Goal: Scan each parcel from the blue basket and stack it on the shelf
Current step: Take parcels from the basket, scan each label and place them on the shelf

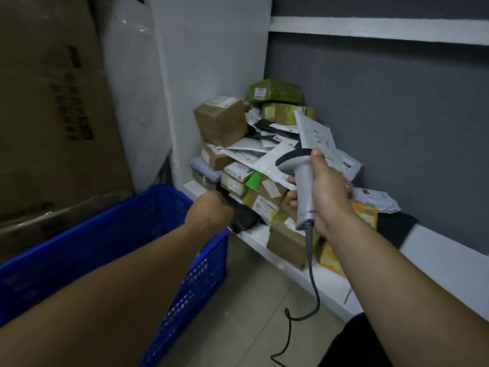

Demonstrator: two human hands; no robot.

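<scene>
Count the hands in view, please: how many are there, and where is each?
2. The left hand grips a dark parcel at the shelf edge, beside the blue basket. The right hand holds the grey scanner before the parcel pile.

One blue basket. One scanner. One left hand, one right hand. One big brown box. Parcels, mid-frame: too many to count.

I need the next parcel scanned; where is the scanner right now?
Head view, right of centre: the right hand grips the scanner upright, just in front of the parcel pile on the shelf.
</scene>
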